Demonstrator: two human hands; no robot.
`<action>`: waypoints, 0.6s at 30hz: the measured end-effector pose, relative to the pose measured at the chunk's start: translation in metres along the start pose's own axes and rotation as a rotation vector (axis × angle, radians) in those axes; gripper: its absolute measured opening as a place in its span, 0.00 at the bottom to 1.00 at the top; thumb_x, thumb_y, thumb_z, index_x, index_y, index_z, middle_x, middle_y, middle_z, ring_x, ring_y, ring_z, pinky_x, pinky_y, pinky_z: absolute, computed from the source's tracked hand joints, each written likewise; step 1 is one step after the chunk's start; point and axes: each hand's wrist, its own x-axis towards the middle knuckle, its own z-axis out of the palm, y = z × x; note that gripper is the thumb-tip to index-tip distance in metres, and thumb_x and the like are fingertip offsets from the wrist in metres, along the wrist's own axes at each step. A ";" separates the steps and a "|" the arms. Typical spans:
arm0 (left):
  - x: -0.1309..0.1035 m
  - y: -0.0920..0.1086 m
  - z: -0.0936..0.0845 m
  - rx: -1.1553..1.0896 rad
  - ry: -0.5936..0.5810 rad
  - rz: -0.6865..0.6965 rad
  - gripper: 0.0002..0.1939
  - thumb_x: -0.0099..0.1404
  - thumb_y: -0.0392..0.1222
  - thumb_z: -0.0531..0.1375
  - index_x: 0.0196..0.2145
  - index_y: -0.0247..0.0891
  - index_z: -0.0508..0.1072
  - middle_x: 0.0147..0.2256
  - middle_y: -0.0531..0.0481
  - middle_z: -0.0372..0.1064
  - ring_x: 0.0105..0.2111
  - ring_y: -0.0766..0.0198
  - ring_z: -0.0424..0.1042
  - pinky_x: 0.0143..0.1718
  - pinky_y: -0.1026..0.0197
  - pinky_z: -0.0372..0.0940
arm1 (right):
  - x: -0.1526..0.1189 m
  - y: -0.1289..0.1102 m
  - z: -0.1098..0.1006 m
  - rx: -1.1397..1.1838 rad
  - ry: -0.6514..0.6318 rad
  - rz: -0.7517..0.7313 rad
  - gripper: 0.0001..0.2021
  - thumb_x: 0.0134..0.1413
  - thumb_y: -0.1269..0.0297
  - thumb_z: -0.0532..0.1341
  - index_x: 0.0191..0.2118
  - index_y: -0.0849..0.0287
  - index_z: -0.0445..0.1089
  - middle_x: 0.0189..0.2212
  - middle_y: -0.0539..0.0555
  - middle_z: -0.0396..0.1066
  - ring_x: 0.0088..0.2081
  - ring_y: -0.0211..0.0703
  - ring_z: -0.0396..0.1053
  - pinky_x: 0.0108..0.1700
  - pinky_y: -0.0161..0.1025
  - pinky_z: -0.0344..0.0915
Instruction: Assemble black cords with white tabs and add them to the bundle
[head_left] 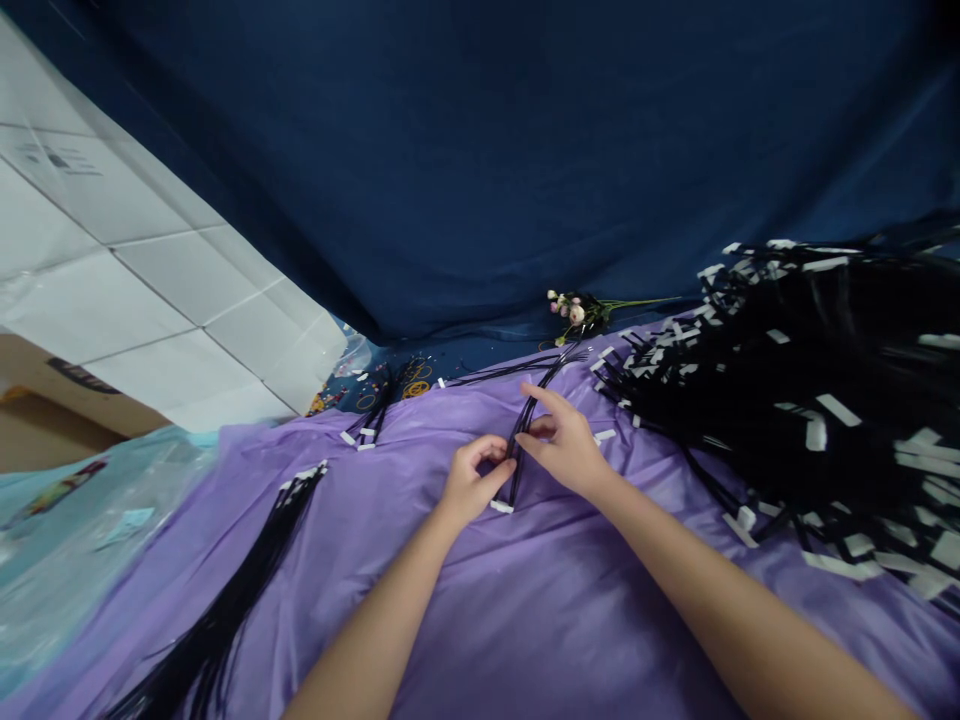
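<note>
A thin bundle of black wires [514,490] with a white end piece [502,507] runs slantwise between my hands over the purple cloth [555,610]. My left hand [472,482] pinches it between thumb and fingers near the white end. A little further up, my right hand [564,440] holds the same bundle with thumb and curled fingers, its index finger reaching forward along the wires. Beyond my hands, more loose black wires [495,371] lie across the cloth, one with a white tip.
At right lies a large heap of black wires [750,380] with white ends. A long bundle [255,570] lies at left, a smaller one [382,405] further back. Rubber bands [415,388] and artificial flowers [576,312] lie by the dark blue curtain [480,170]. White tiles [157,280] border the left.
</note>
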 end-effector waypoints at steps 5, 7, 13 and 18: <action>-0.001 0.002 0.000 0.038 0.001 0.042 0.05 0.55 0.39 0.59 0.29 0.35 0.69 0.25 0.52 0.64 0.27 0.67 0.64 0.31 0.65 0.60 | -0.001 0.003 0.004 0.131 -0.023 -0.011 0.33 0.40 0.75 0.59 0.56 0.55 0.57 0.49 0.56 0.64 0.27 0.33 0.69 0.33 0.35 0.69; -0.002 0.003 0.000 0.037 -0.006 0.058 0.04 0.56 0.38 0.59 0.29 0.35 0.69 0.25 0.52 0.64 0.27 0.67 0.64 0.31 0.64 0.60 | -0.001 0.003 0.005 0.188 -0.035 -0.010 0.33 0.39 0.75 0.58 0.56 0.55 0.55 0.48 0.56 0.64 0.28 0.33 0.69 0.34 0.35 0.70; -0.003 0.005 0.000 0.033 -0.019 0.089 0.03 0.56 0.37 0.58 0.27 0.35 0.68 0.24 0.53 0.63 0.26 0.68 0.63 0.30 0.65 0.59 | -0.001 0.003 0.008 0.261 -0.057 -0.007 0.34 0.38 0.75 0.58 0.56 0.54 0.53 0.45 0.54 0.63 0.30 0.35 0.69 0.34 0.35 0.69; -0.003 0.005 0.001 0.058 -0.005 0.095 0.05 0.56 0.37 0.58 0.25 0.35 0.66 0.23 0.54 0.61 0.25 0.68 0.61 0.29 0.65 0.59 | -0.002 0.002 0.006 0.125 -0.048 -0.048 0.35 0.38 0.76 0.57 0.57 0.54 0.53 0.44 0.54 0.64 0.30 0.35 0.68 0.34 0.36 0.68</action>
